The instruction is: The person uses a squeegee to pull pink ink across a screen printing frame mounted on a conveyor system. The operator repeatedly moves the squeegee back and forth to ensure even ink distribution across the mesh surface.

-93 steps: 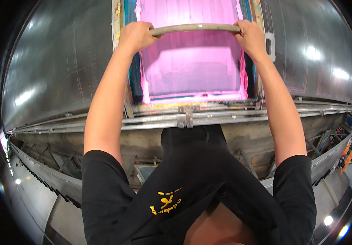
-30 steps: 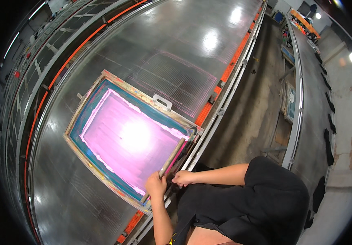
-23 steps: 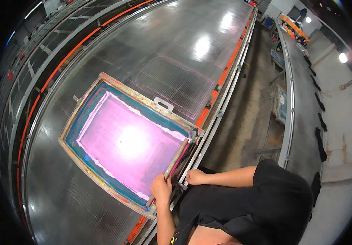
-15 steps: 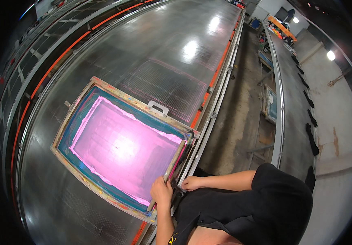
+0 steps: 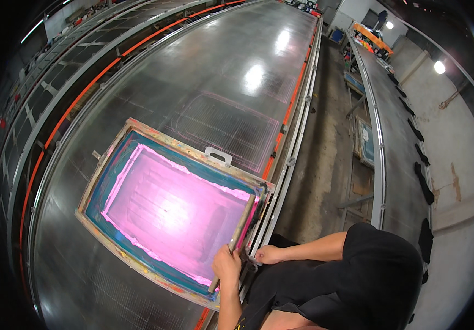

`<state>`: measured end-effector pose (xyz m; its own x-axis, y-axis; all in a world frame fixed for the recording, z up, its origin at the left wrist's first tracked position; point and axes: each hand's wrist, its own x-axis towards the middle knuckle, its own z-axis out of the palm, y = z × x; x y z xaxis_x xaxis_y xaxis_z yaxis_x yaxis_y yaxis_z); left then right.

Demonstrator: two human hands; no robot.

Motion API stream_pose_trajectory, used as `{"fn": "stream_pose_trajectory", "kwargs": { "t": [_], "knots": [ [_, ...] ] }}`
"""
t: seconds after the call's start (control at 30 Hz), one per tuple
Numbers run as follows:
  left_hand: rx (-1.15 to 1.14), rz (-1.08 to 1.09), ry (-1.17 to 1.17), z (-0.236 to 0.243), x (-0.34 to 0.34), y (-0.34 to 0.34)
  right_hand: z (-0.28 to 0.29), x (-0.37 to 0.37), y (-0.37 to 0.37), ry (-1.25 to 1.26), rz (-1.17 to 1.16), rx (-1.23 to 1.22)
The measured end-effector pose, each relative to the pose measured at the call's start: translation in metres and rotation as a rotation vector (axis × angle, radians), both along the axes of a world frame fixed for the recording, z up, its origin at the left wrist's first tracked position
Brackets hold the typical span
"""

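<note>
My left hand [image 5: 226,267] is closed round the wooden squeegee [image 5: 243,220], which lies along the near right edge of a screen frame [image 5: 168,133]. The screen holds pink ink [image 5: 168,209] inside a teal border. Outside it, at the metal rail, my right hand [image 5: 266,256] has its fingers curled at a small metal fitting [image 5: 253,257]; what exactly they grip is too small to make out. A pale handle [image 5: 218,155] is fixed to the frame's upper long side.
The long metal printing table [image 5: 226,71] carries faint pink printed outlines and is edged by orange strips and rails [image 5: 292,162]. A concrete aisle [image 5: 319,154] separates it from a second table [image 5: 402,181] with black items along it. Stored screens [image 5: 364,140] stand underneath. Racks [image 5: 50,88] line the left.
My right hand has left the squeegee for the rail, while my left still holds it. The view has turned along the table, and in the last second the screen sits slightly lower in it.
</note>
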<state>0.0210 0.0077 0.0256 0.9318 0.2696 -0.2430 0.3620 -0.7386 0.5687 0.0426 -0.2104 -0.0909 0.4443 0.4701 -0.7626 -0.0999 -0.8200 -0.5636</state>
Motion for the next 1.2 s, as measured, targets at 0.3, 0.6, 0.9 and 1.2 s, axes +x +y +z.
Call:
{"fn": "stream_pose_trajectory", "kwargs": {
  "t": [0.3,0.6,0.9,1.2],
  "knots": [
    [-0.018,0.014,0.042,0.009,-0.001,-0.001,0.000,0.004,-0.007,0.049,0.049,0.114],
    [0.015,-0.011,0.034,0.010,-0.002,-0.011,0.002,0.013,-0.013,0.013,0.217,0.147],
    [-0.010,0.039,-0.042,0.000,-0.012,-0.010,0.012,0.016,-0.002,0.048,0.200,0.164],
    [-0.026,0.085,-0.042,0.005,-0.017,-0.011,0.020,0.025,-0.011,0.119,0.224,0.231]
  ]
}}
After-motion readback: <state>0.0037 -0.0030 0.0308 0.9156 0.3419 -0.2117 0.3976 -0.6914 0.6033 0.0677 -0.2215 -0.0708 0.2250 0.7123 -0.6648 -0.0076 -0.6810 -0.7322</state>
